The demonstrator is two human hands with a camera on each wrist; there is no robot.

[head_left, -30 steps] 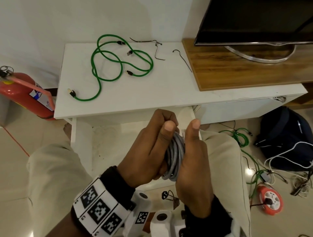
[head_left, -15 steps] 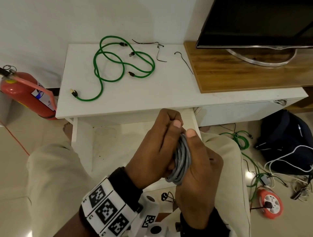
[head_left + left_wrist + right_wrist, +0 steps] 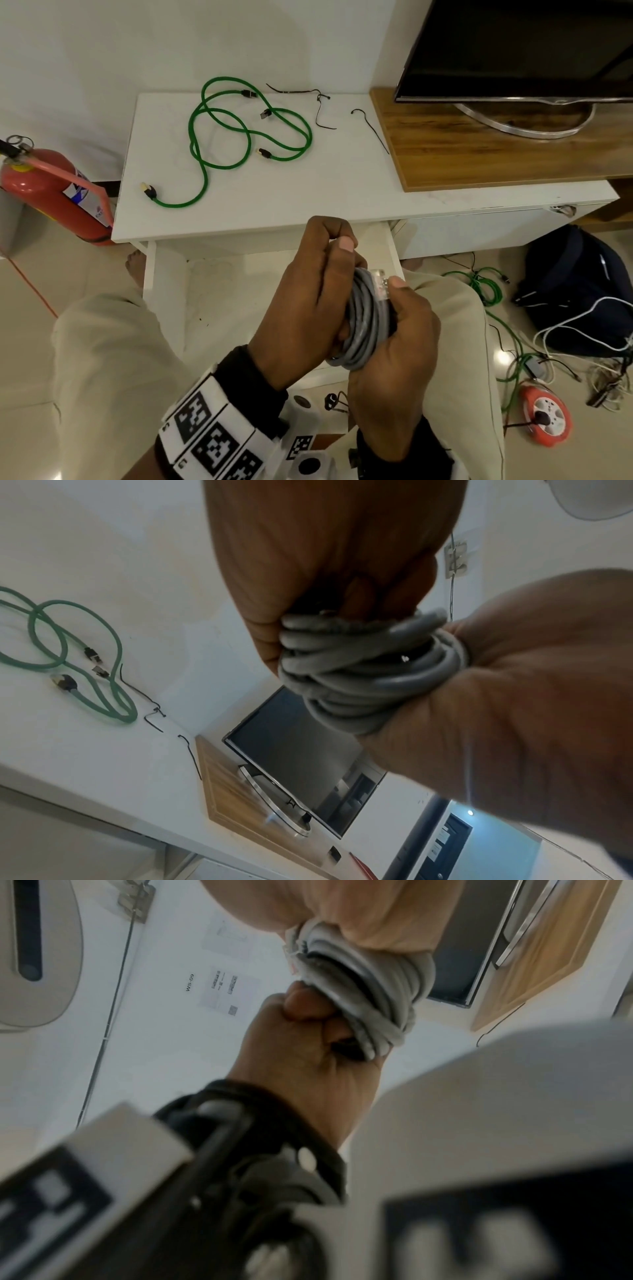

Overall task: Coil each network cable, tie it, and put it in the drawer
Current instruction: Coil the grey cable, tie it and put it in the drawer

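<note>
A grey network cable (image 3: 364, 322) is wound into a tight coil and held above my lap, in front of the open white drawer (image 3: 236, 291). My left hand (image 3: 337, 240) grips the coil's left side with fingers curled over its top. From the other side my right hand (image 3: 394, 308) wraps it, the thumb pressing the clear plug (image 3: 381, 284) against the loops. The left wrist view shows the coil (image 3: 369, 669) pinched between both hands. A loose green cable (image 3: 239, 137) lies uncoiled on the white table (image 3: 308, 192). Two black ties (image 3: 322, 113) (image 3: 373, 133) lie behind it.
A TV on a wooden board (image 3: 496, 147) fills the table's right end. A red fire extinguisher (image 3: 51, 192) stands at the left. On the floor to the right are a dark bag (image 3: 575, 291), tangled green and white cables (image 3: 486, 287) and an orange cable reel (image 3: 546, 419).
My right thumb, upright a second ago, has folded down onto the coil and its plug. Both hands have kept hold of the grey coil and shifted slightly.
</note>
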